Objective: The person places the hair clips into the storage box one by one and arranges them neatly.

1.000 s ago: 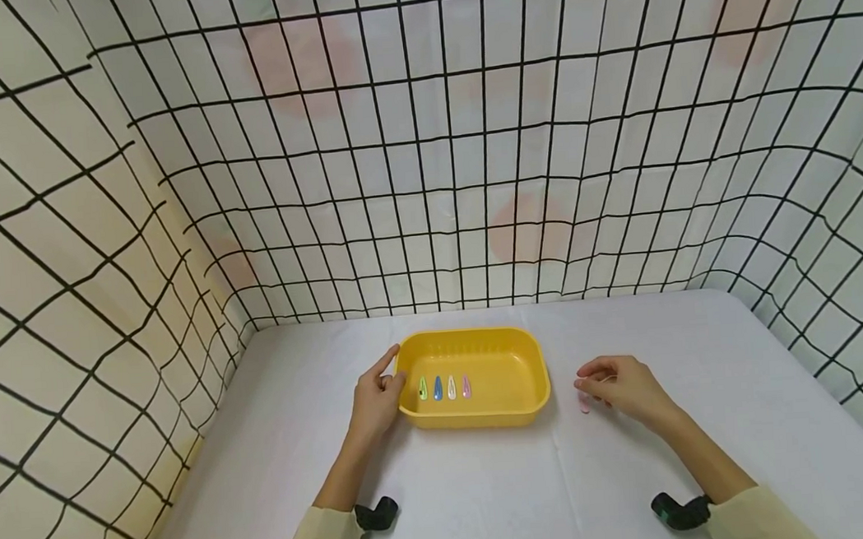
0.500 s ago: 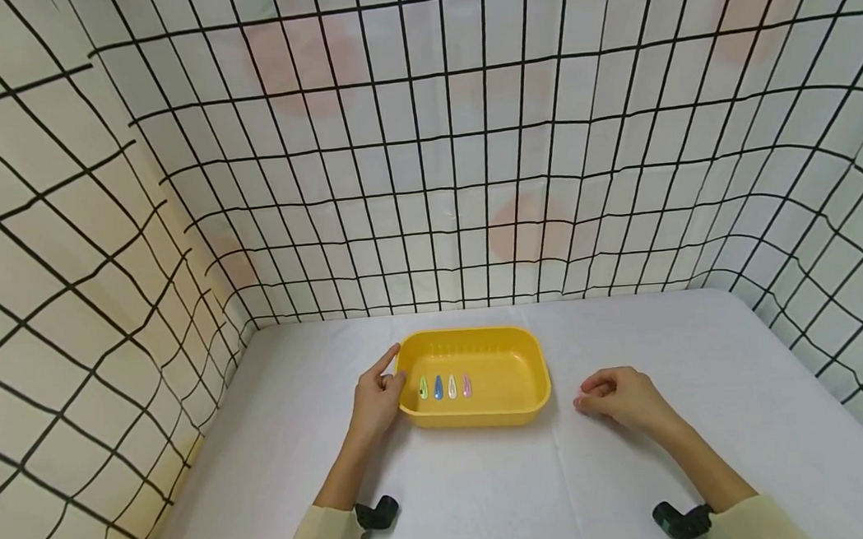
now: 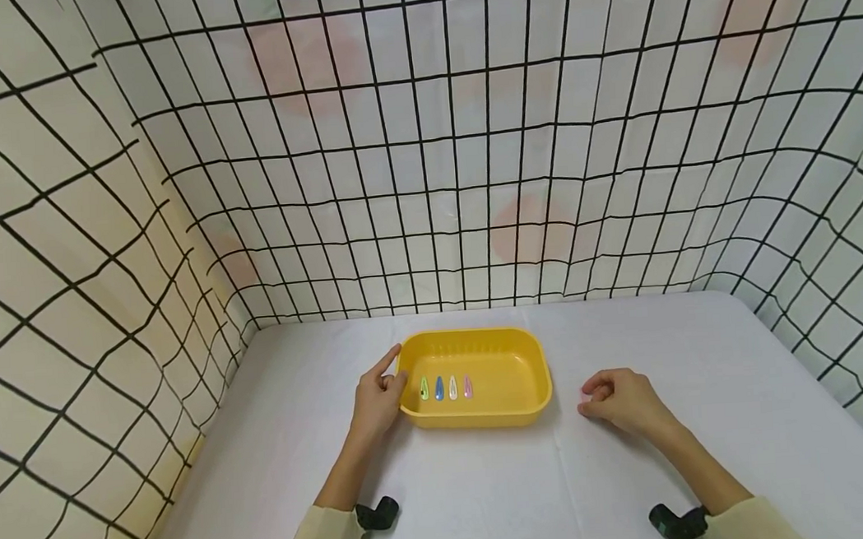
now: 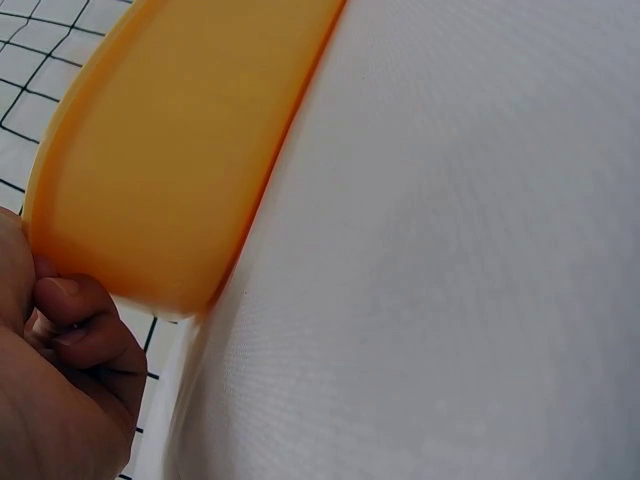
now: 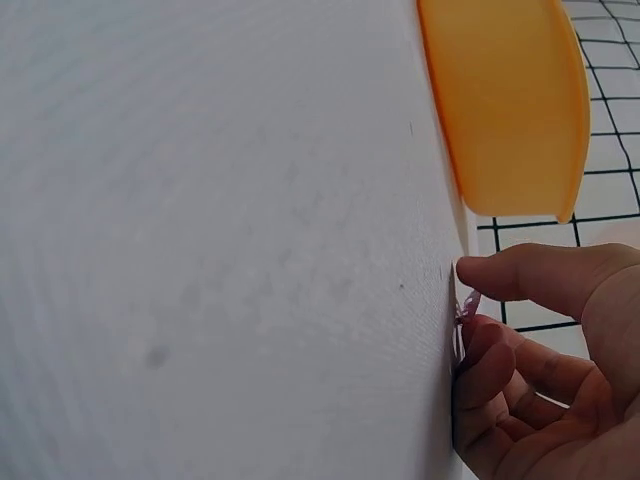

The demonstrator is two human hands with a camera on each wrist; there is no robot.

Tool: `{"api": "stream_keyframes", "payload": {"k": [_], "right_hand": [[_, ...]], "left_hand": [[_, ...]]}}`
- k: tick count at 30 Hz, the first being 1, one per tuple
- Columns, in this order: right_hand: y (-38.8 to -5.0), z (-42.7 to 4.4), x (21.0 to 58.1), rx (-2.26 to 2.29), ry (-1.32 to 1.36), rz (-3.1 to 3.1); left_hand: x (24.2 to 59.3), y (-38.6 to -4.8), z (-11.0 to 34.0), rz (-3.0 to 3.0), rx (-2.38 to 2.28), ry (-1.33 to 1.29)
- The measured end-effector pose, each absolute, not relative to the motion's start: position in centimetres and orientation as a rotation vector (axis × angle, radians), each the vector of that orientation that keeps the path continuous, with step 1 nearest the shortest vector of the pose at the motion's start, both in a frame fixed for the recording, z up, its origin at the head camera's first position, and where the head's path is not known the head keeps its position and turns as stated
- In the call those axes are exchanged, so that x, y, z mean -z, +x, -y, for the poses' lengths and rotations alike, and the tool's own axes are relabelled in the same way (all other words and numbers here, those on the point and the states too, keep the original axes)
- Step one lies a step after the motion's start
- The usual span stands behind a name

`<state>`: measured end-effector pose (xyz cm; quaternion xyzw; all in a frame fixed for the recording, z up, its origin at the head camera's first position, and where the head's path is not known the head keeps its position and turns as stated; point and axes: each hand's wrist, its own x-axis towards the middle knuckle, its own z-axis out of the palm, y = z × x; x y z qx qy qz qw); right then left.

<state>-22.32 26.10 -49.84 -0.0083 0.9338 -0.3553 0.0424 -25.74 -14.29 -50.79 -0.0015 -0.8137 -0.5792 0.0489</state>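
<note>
A yellow tray [image 3: 515, 418] stands on the white table, with a row of several snap hair clips inside: a green clip [image 3: 424, 388], a blue clip [image 3: 439, 388], a white clip [image 3: 453, 387] and a pink clip [image 3: 467, 386]. My left hand [image 3: 377, 401] grips the tray's left end, thumb at the rim; its curled fingers [image 4: 85, 310] touch the outer wall in the left wrist view. To the right of the tray, my right hand [image 3: 625, 402] pinches another small pink hair clip [image 5: 471, 304] low at the tabletop. The fingers hide most of that clip in the head view.
White cloth covers the table [image 3: 482, 489]. A black wire grid [image 3: 456, 190] rises behind it and along both sides. Dark wrist devices [image 3: 377, 514] sit at both cuffs, below the sleeves' ends.
My right hand has come slightly nearer the front edge, and the pink clip that showed below its fingertips is now mostly hidden by them. The left hand and the tray stay in place.
</note>
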Motion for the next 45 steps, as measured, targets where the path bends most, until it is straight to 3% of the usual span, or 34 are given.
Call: {"api": "stream_keyframes", "payload": {"k": [27,45], "right_hand": [[-22.5,-26.5,50.7,1.151,0.077,-2.849],[-23.1,-26.4,49.3,1.344,0.101,-2.695]], "left_hand": [[50.6,-25.7,14.2,2.495,1.763,0.039],[50.9,-25.8,14.3,2.493,1.775,0.034]]}}
